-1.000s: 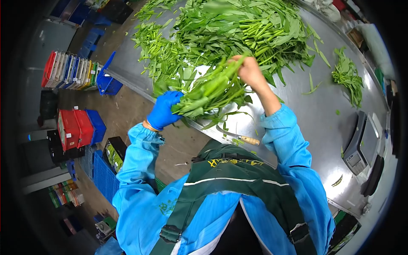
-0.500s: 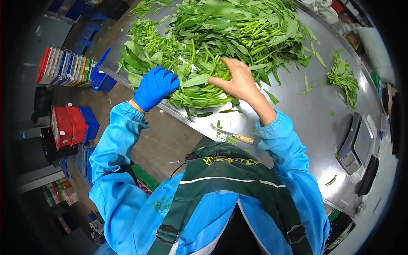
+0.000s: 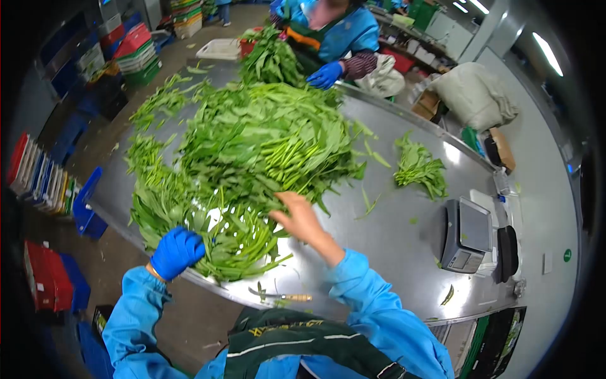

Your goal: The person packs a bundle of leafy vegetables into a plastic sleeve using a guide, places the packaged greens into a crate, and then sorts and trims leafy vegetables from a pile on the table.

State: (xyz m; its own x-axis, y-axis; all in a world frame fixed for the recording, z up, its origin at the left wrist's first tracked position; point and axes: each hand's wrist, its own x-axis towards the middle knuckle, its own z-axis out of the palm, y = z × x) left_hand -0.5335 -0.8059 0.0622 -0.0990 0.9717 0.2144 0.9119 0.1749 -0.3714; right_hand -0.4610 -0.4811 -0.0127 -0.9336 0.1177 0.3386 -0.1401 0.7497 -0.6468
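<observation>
My left hand (image 3: 177,253), in a blue glove, is closed at the near left edge of a bundle of water spinach stems (image 3: 243,246). Leaves and stems stick out beside its fingers. Bare, my right hand (image 3: 302,218) is at the bundle's right side, thumb and fingers apart, with nothing visible between them. Behind both hands a large heap of water spinach (image 3: 271,136) covers the middle of the metal table (image 3: 379,252). A knife with a curved blade and wooden handle (image 3: 295,297) lies at the near edge.
A small bunch of greens (image 3: 420,167) lies to the right, beyond a digital scale (image 3: 468,234). Across the table stands a co-worker in blue (image 3: 353,31), one gloved hand (image 3: 326,75) near the heap. Stacked crates (image 3: 47,174) and a blue crate (image 3: 91,205) are at left.
My view has tilted up, bringing the co-worker and the table's far side into sight. My right hand has drawn slightly away from the stems; my left stays closed on them.
</observation>
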